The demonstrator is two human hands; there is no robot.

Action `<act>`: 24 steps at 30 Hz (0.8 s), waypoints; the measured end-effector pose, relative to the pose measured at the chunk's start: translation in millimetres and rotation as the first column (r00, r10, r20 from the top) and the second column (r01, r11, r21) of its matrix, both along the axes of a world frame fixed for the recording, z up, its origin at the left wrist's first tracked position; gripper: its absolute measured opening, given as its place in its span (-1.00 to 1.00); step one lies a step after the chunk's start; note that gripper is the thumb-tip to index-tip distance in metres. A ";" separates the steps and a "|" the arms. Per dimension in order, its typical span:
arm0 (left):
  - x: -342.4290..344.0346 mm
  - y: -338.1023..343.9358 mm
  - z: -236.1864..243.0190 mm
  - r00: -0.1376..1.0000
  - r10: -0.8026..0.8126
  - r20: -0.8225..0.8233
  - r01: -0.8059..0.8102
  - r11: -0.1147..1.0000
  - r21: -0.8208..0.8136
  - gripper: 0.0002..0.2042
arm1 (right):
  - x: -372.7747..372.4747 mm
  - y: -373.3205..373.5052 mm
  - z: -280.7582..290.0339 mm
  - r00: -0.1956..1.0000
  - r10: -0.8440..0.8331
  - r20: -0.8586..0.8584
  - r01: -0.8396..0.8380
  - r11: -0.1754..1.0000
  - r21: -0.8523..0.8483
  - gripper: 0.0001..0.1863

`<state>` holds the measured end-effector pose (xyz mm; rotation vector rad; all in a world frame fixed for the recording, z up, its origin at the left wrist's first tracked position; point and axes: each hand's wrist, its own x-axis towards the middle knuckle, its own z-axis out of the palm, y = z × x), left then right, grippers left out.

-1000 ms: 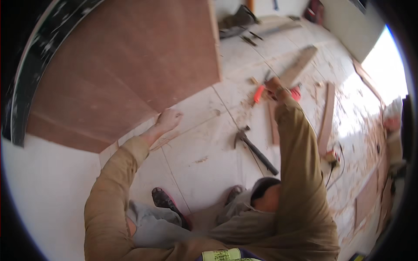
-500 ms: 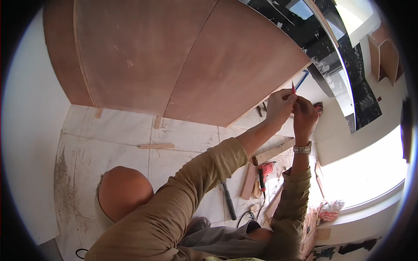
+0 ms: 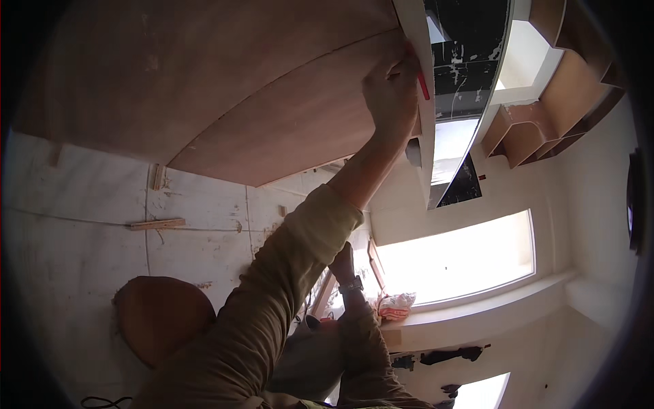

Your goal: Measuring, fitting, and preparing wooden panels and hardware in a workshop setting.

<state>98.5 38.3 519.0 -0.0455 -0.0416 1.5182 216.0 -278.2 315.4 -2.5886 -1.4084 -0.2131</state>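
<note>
My left hand is raised to the upper right edge of the reddish-brown plywood panel, closed around a slim red pencil-like tool beside a pale edge strip. A scuffed black glossy panel lies just right of it. My right hand, with a watch at the wrist, is lower down behind my left forearm, in shadow; I cannot make out what its fingers are doing.
Wood offcuts lie on the dusty tiled floor. A bright window with a bag by its sill is at the right. Open plywood shelving is above it. A black cord is at the lower left.
The view has swung up from the floor to the panel. My hands met at the red tool; since then the left has risen along the edge with it, while the right has dropped.
</note>
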 end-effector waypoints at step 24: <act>13.4 4.0 -13.0 0.965 -0.151 0.214 0.130 0.985 0.110 -0.83 | 95.9 -9.9 -90.4 0.439 -0.375 -0.816 0.322 0.914 -0.247 -0.87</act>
